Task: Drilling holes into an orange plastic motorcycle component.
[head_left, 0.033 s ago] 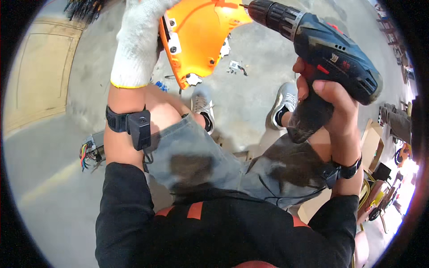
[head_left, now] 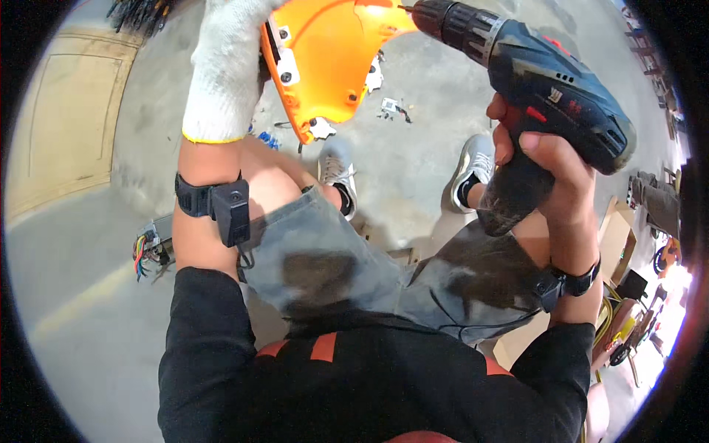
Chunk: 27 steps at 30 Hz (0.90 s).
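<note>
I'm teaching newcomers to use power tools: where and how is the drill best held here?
Probably by the handle, from the lower right, as the right hand does. It angles off the drill's body and looks narrow enough to wrap around. The chuck points left toward the orange shell, so that end seems best left free.

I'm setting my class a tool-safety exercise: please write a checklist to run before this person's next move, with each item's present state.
1. Drill held in right hand: ok, fingers round its handle.
2. Orange shell firmly gripped by left hand: cannot tell, fingers hidden.
3. Bit seated in a screw: cannot tell, contact unclear.
4. Both hands gloved: not ok, only the left.
5. Floor free of loose parts: not ok, small parts lie there.
</note>
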Tool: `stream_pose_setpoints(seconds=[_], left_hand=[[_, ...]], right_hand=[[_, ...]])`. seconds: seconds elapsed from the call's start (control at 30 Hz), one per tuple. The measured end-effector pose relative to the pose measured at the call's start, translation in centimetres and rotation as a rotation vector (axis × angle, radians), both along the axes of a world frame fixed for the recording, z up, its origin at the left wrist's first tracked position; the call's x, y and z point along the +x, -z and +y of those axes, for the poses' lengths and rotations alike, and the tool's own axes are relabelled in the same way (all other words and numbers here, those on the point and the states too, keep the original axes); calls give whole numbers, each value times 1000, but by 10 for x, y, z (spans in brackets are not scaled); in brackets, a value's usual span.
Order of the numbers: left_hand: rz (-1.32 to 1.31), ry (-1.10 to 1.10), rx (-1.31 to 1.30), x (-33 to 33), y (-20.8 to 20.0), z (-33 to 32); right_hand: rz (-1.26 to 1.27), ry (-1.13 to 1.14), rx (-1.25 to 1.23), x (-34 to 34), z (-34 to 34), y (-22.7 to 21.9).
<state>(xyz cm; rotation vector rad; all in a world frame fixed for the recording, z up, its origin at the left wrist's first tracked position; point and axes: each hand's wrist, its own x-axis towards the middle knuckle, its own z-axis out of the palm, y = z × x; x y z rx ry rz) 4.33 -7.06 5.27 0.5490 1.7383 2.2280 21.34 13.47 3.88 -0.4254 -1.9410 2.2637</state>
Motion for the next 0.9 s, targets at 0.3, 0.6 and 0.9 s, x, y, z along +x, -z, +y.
stream_pose_setpoints(seconds=[0.3,0.6,0.9], left_hand=[[-229,-100,260,-41,11,-20],[-96,-457,375,-44,10,-57],[54,-654,464,-44,0,-134]], right_hand=[[49,85,23,-3,-4,-1],[-104,-172,969,-52,12,160],[-235,-955,1254,-23,-82,377]])
